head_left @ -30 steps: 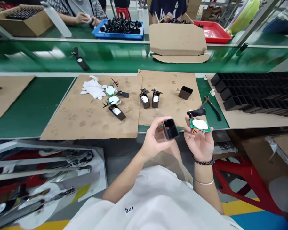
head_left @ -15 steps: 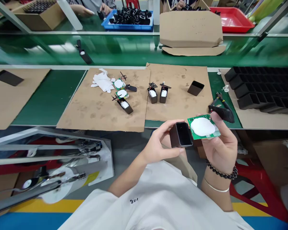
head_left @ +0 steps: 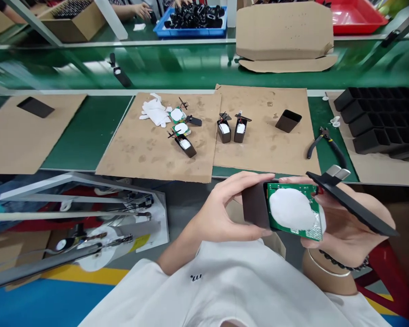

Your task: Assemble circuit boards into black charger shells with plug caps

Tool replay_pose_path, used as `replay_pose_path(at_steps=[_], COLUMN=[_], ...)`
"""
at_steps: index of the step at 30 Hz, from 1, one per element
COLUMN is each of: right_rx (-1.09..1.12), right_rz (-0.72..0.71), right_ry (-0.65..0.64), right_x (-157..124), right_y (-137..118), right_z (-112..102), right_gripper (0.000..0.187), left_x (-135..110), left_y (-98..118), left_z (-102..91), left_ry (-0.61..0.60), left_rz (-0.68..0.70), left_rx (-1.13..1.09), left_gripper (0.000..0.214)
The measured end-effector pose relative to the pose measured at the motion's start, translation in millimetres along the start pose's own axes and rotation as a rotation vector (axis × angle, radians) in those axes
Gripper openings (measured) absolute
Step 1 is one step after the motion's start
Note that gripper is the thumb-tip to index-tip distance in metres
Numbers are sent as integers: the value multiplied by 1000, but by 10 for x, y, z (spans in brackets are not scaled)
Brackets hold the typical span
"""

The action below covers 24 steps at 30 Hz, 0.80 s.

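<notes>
My left hand (head_left: 221, 211) grips a black plastic casing (head_left: 254, 204) by its sides, its open end facing right. In my right hand (head_left: 341, 231) is a green circuit board (head_left: 311, 229) with a white oval pad on its face. The board's left end sits in the casing's mouth; most of it still shows outside. A black end plate (head_left: 357, 206) with flat metal prongs hangs over my right fingers and hides part of them. On the cardboard ahead stand two filled casings (head_left: 224, 131), with an unfilled casing (head_left: 288, 121) to their right.
Cutting pliers (head_left: 325, 141) lie on the green table beyond my right hand. Rows of black casings (head_left: 375, 141) stand at the right. White gloves (head_left: 155, 111) and several part-assembled units rest on the left cardboard. Across the bench, a person's hand (head_left: 143, 10) is near a blue tray (head_left: 194, 32).
The circuit board has moved left from beside the casing into its mouth. My right hand has turned, bringing the black end plate into view above it. The camera view has shifted slightly.
</notes>
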State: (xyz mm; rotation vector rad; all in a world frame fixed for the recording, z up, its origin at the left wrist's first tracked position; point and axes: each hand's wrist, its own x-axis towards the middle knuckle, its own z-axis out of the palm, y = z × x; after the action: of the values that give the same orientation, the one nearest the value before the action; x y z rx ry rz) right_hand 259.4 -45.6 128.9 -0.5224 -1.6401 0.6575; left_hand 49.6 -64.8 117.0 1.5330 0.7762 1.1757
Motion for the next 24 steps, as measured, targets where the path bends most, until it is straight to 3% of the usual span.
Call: replay_pose_path(at_steps=[6, 12, 17, 24], right_rx=[35, -46, -70, -143], right_rz=[43, 97, 71, 96], right_ry=[-77, -104, -157, -120], right_x=[90, 70, 95, 135], right_y=[-76, -85, -66, -84], right_z=[28, 44, 21, 28], right_gripper=[58, 43, 48, 39], left_x=[-31, -27, -25, 26], left_y=[34, -11, -10, -11], left_z=[-5, -41, -46, -49], left_ry=[70, 64, 76, 32], left_rz=[-6, 62, 57, 95], left_rx=[-81, -87, -77, -107], left_gripper=[65, 68, 67, 67])
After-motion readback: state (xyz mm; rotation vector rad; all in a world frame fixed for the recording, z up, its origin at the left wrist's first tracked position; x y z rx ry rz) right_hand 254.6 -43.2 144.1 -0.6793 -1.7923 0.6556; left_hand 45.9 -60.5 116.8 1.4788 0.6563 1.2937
